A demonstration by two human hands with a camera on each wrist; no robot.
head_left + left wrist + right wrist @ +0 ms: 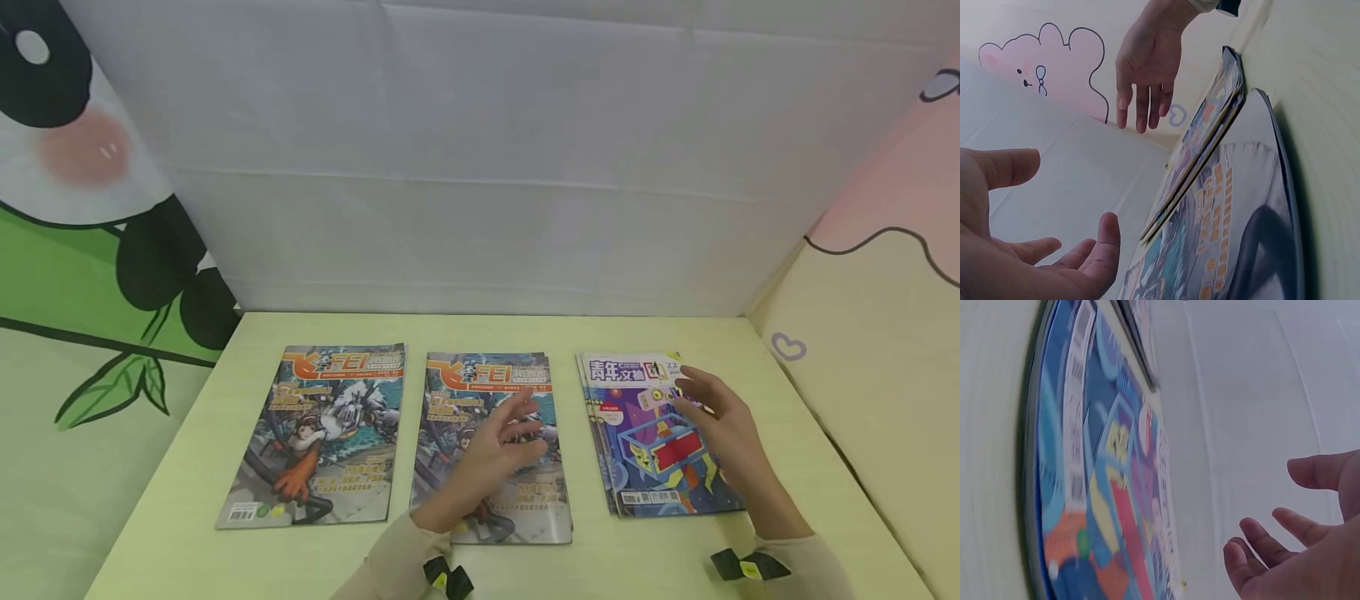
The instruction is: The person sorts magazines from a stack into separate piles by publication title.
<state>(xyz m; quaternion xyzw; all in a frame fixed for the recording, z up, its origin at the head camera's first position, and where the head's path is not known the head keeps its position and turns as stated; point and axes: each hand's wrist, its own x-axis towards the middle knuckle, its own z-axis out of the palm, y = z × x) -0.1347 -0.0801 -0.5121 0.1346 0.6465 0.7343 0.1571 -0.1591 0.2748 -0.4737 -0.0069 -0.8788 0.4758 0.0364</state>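
Observation:
Three groups of magazines lie in a row on the table. The left magazine (322, 442) and the middle magazine (442, 442) share one cover, with orange lettering and an armoured figure. On the right is a small stack of purple and blue magazines (637, 417), slightly fanned at its left side. My left hand (498, 446) hovers over the middle magazine, fingers loosely bent and holding nothing. Above the right edge of the purple stack is my right hand (723, 421), also empty, its fingers spread apart in the right wrist view.
The pale yellow table (187, 500) meets a white cloth wall (480, 242) at the back. Printed cartoon panels stand at both sides, a green one (97, 275) at left and a cream and pink one (885, 333) at right. Both sleeves carry dark straps.

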